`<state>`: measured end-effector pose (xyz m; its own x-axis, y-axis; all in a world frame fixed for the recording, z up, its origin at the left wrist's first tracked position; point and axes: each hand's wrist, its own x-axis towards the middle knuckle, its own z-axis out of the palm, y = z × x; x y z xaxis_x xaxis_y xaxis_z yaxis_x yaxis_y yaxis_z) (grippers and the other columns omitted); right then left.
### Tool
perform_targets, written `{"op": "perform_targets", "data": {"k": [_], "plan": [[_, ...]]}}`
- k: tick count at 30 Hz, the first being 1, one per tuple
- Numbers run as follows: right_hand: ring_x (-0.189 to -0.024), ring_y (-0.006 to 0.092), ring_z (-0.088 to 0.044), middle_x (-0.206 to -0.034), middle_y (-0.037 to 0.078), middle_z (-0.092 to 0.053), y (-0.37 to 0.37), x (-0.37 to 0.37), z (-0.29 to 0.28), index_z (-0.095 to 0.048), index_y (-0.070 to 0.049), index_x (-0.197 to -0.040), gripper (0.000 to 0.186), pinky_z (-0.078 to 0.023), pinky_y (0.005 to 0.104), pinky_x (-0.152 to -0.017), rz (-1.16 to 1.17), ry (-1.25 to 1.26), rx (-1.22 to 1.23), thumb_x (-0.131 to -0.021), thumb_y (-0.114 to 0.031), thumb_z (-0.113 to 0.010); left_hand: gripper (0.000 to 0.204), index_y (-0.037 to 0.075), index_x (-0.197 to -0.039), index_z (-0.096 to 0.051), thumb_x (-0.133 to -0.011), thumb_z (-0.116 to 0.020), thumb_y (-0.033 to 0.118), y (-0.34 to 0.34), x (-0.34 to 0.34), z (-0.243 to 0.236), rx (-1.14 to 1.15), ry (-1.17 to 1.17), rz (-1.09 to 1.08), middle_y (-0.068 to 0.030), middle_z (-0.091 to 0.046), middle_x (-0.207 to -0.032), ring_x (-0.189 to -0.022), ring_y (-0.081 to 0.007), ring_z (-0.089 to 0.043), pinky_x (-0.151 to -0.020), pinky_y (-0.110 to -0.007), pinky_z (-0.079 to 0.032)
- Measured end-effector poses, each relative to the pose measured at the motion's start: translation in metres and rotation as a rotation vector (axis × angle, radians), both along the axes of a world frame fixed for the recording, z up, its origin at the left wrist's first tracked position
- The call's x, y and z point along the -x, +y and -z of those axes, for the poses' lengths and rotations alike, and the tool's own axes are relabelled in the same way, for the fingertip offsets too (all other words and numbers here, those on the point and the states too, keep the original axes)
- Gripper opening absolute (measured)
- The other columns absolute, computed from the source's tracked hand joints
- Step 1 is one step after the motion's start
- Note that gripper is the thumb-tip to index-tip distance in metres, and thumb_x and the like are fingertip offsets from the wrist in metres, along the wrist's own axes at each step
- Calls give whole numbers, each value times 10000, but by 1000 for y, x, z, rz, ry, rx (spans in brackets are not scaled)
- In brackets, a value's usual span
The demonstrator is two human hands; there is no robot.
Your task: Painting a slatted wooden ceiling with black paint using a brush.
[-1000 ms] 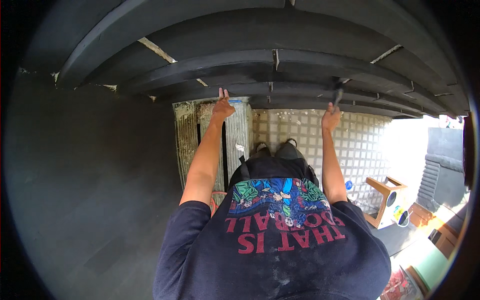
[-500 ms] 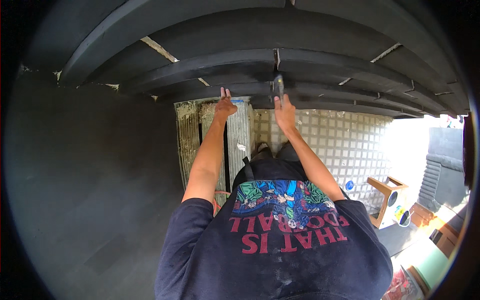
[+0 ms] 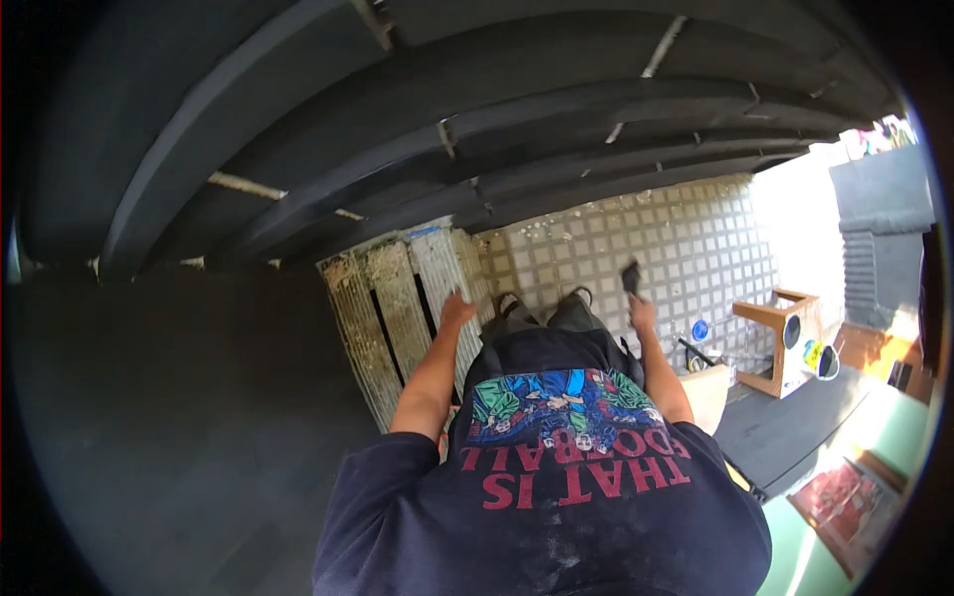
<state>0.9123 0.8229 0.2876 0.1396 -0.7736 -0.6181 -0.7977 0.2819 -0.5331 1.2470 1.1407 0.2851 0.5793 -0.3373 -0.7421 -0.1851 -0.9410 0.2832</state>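
My right hand (image 3: pixel 643 316) grips the handle of a paintbrush (image 3: pixel 631 278), its dark head pointing up and away from me over the tiled floor. My left hand (image 3: pixel 458 309) hangs beside the ridged boards of a weathered wooden platform (image 3: pixel 433 260), fingers loosely bent with nothing visible in them. Ahead, a black-coated surface (image 3: pixel 537 45) with long curved-looking ribs spans the view. Pale unpainted strips (image 3: pixel 248 186) show at several joints between the ribs.
Patterned tiles (image 3: pixel 596 238) cover the floor around my feet. A wooden stool (image 3: pixel 760 313) stands to the right, with a small white pail (image 3: pixel 827 364) by it. A blue round lid (image 3: pixel 700 329) lies nearby. A plain dark surface (image 3: pixel 199 417) fills the left side.
Both hands have come down from the black ribs toward me. The right hand has swung right with the paintbrush, off the surface. My view has turned to the right.
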Motion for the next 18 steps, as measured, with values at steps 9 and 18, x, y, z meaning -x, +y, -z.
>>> {"op": "perform_targets", "data": {"k": [9, 18], "plan": [[-468, 223, -529, -674, 118, -571, 65, 229, 34, -593, 41, -746, 288, -440, 340, -397, 810, 104, -292, -742, -234, -508, 490, -44, -823, -638, -708, -533, 421, -27, 63, 45, 106, 235, 605, -261, -622, -837, -804, -406, -607, -709, -453, -478], [-539, 250, -619, -620, 133, -625, 50, 234, -5, -652, 15, -699, 316, -503, 367, -545, 878, 299, -118, -732, -280, -545, 461, -8, -1030, -611, -729, -478, 315, -256, 95, 31, -102, 32, 521, -249, -625, -924, -912, -363, -611, -772, -437, -475]]}}
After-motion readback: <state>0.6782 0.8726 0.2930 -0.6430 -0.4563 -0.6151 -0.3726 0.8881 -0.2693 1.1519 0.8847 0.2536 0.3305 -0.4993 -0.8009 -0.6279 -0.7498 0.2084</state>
